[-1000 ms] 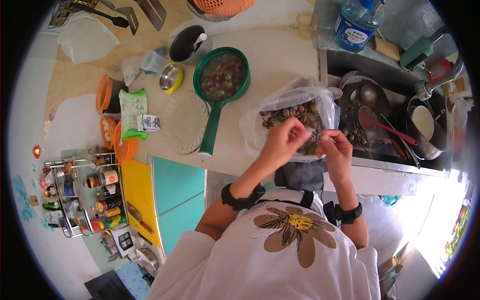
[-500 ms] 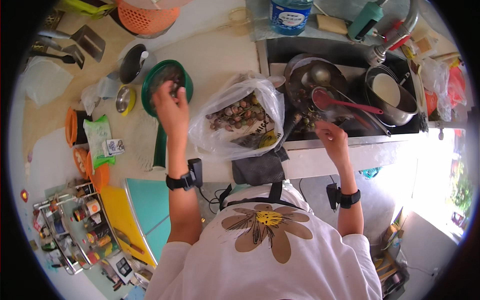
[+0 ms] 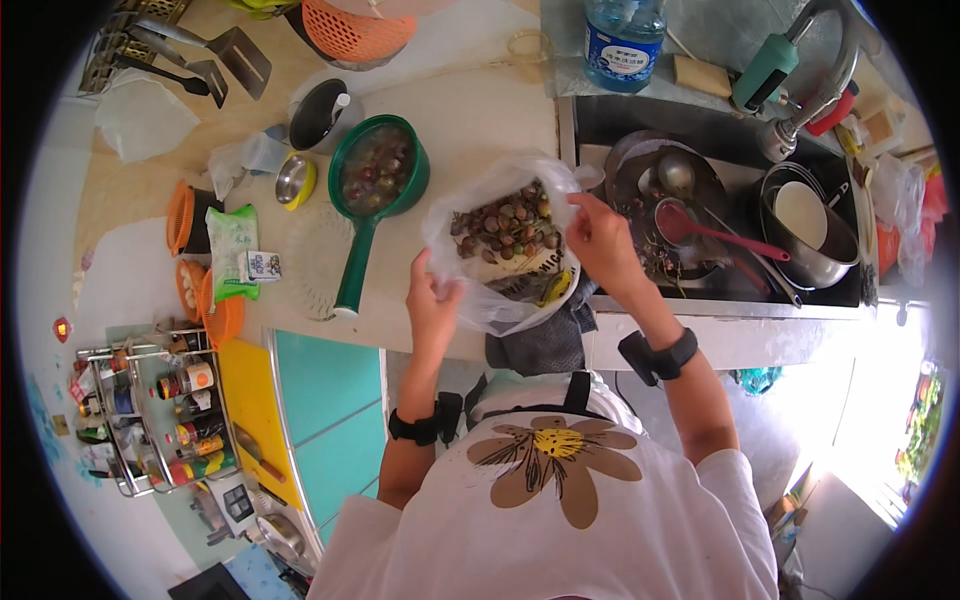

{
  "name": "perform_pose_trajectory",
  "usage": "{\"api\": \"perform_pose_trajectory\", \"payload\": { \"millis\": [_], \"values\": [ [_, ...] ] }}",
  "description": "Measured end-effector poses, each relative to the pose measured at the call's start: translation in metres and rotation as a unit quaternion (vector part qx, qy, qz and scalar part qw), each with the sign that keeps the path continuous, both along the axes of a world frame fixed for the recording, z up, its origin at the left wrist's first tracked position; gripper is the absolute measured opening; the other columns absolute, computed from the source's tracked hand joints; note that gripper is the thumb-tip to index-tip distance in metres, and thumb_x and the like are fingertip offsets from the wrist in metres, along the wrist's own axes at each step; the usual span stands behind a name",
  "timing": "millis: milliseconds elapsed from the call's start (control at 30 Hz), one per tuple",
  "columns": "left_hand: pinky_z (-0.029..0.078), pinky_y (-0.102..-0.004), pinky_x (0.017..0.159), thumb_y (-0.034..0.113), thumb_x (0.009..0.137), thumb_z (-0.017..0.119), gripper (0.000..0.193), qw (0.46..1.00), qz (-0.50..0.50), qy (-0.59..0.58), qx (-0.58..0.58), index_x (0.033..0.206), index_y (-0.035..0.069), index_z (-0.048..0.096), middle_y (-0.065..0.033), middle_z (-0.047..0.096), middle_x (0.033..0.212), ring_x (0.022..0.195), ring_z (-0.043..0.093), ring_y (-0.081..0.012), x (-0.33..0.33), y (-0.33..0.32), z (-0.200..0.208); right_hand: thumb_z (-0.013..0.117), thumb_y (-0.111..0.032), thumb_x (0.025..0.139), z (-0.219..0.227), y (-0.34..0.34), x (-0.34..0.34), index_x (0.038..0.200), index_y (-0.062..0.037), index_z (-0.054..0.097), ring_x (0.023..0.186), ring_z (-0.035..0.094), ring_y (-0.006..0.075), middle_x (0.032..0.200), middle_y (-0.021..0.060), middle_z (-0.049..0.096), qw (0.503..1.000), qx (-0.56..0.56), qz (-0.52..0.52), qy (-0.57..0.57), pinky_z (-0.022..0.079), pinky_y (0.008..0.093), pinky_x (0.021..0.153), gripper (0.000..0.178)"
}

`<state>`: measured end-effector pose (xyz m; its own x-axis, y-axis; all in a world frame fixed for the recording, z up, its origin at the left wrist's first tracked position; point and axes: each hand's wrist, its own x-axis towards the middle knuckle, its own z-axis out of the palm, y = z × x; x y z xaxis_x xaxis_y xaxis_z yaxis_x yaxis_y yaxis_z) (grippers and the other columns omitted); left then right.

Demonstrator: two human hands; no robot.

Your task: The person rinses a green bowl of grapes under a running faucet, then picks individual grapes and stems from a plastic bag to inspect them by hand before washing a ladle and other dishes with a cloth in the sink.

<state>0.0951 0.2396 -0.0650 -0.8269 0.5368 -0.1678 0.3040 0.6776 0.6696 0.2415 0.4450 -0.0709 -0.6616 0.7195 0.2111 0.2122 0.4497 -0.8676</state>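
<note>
A clear plastic bag [image 3: 455, 235] lies spread at the counter's front edge, its mouth gaping over a bunch of grapes [image 3: 515, 228]. My left hand [image 3: 432, 308] is closed on the bag's left rim. On the opposite side, the fingers of my right hand [image 3: 600, 238] pinch the bag's right rim beside the sink. Left of the bag rests a green long-handled scoop [image 3: 352, 270]; loose grapes [image 3: 378, 170] sit in its bowl, in what looks like liquid. Neither hand touches the scoop.
The sink [image 3: 640, 115] at right holds a wok [image 3: 640, 150], a metal ladle [image 3: 676, 172], a red spoon-like utensil [image 3: 715, 235] and a steel pot [image 3: 830, 260]. A faucet [image 3: 780, 138] reaches over it. A dark cloth [image 3: 540, 350] hangs below the bag.
My left hand has left the green scoop's bowl and come right to the bag. My right hand has moved from the sink to the bag's right rim. The view has shifted slightly.
</note>
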Motion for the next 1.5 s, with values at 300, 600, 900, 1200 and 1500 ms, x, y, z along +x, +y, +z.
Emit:
{"api": "perform_pose_trajectory", "payload": {
  "millis": [300, 600, 900, 1200, 1500],
  "values": [
    [0.046, -0.0282, 0.06, 0.013, 0.072, 0.064, 0.055, 0.965, -0.087, -0.185, 0.165, 0.119, 0.009, 0.038, -0.0108, 0.058, 0.084, 0.074, 0.058, -0.0149, -0.01, 0.094, -0.022, 0.055, 0.003, 0.073, 0.026, -0.079, 0.001, 0.103, -0.0004, 0.055, 0.083, 0.056, 0.0336, 0.092, 0.0179, 0.058, 0.987, -0.018, 0.161, -0.006, 0.047, 0.0349, 0.072, 0.031],
    [0.044, -0.0259, 0.047, -0.006, 0.074, 0.045, 0.013, 0.845, 0.037, -0.259, 0.466, 0.08, 0.001, 0.055, -0.0068, 0.058, 0.071, 0.06, 0.062, -0.0175, -0.081, 0.186, 0.026, 0.058, 0.003, 0.078, 0.063, -0.047, 0.118, 0.102, 0.0, 0.058, 0.085, 0.06, 0.0203, 0.098, 0.0121, 0.061, 0.997, -0.033, -0.049, -0.053, 0.048, 0.0271, 0.072, 0.025],
    [0.046, -0.0297, 0.062, -0.007, 0.071, 0.045, 0.021, 0.859, 0.025, -0.174, 0.481, 0.091, -0.004, 0.051, -0.0086, 0.055, 0.084, 0.074, 0.059, -0.0198, -0.128, 0.228, 0.031, 0.053, -0.006, 0.084, 0.067, 0.061, 0.227, 0.101, 0.0032, 0.059, 0.077, 0.057, 0.0101, 0.083, 0.0066, 0.062, 0.971, -0.147, -0.179, -0.054, 0.045, 0.0212, 0.069, 0.02],
    [0.04, -0.0363, 0.083, 0.006, 0.071, 0.063, 0.04, 0.897, -0.009, 0.435, 0.077, 0.107, -0.003, 0.049, -0.0183, 0.052, 0.099, 0.098, 0.047, -0.0301, -0.027, 0.169, 0.037, 0.057, -0.006, 0.078, 0.024, 0.226, 0.249, 0.118, -0.0008, 0.045, 0.102, 0.051, 0.0337, 0.114, 0.0209, 0.049, 0.98, 0.092, -0.132, -0.115, 0.047, 0.0363, 0.078, 0.042],
    [0.04, -0.0374, 0.083, 0.005, 0.073, 0.062, 0.031, 0.94, -0.21, 0.264, 0.054, 0.103, 0.003, 0.054, -0.0135, 0.051, 0.106, 0.102, 0.046, -0.0312, 0.104, 0.22, 0.02, 0.057, -0.007, 0.073, 0.0, 0.366, 0.209, 0.125, 0.0024, 0.036, 0.118, 0.037, 0.037, 0.126, 0.0234, 0.041, 0.917, 0.365, -0.126, -0.103, 0.033, 0.0404, 0.097, 0.057]
  ]
}}
